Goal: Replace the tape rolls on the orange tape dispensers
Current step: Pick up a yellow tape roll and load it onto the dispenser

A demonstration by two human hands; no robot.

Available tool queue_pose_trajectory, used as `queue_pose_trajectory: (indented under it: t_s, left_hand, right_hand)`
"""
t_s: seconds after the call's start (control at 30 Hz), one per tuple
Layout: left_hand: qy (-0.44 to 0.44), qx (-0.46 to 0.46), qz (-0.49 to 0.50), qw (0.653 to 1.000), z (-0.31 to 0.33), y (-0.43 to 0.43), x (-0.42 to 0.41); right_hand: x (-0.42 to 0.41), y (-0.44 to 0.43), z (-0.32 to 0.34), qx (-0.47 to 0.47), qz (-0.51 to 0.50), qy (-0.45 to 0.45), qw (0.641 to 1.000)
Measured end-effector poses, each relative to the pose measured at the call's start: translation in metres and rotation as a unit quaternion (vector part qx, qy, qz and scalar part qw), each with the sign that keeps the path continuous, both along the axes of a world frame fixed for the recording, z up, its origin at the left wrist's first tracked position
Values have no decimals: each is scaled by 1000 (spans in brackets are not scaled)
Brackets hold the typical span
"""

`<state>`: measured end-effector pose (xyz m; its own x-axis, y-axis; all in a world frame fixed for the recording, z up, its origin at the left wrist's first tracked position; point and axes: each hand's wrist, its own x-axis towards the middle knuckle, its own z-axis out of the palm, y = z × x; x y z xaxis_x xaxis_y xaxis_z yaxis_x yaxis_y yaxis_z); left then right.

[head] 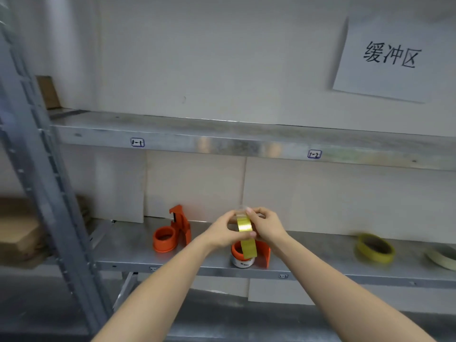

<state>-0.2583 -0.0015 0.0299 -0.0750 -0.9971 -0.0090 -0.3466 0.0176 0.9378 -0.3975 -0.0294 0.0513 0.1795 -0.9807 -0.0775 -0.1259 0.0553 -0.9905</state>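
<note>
Both hands, left hand (223,230) and right hand (265,224), are pinching the yellow tape roll (244,224) by its rim (light, stiff, sticky strip dangling) above the shelf's front edge (197,267).

- Left arm: bare forearm, enters from the bottom edge left of centre, runs up and right toward mid-frame.
- Left hand (225,229): lower centre, fingers curled inward, thumb and fingertips pinched.
- Right arm: bare forearm, enters from the lower right corner, runs up and left.
- Right hand (267,224): just beside the left hand, fingers bent, pinched closed, knuckles uppermost.
</note>
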Motion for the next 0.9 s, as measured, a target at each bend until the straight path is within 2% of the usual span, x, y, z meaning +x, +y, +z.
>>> queue_pose_trajectory:
  t_s: [0.1, 0.2, 0.37, 0.53, 0.7, 0.9]
  left_hand:
    - [1, -9, 34, 999, 1, -1, 12]
    - [-28, -15, 42, 999, 0, -5, 29]
    - [-57, -5, 85, 995, -7, 2, 51]
    - [-76, -15, 86, 993, -14, -1, 93]
    - [-168, -19, 60, 984, -28, -13, 170]
    - [-304, 47, 42, 950, -57, -24, 255]
  right_hand:
    - [13, -4, 2, 3, 47, -20, 999]
    - [25, -11, 0, 17, 73, 5, 997]
    - [60, -14, -6, 12, 31, 26, 999]
    - [106, -26, -18, 2, 13, 50, 999]
    - [158, -40, -21, 12, -3, 26, 1000]
    - [216, -45, -36, 4, -51, 40, 998]
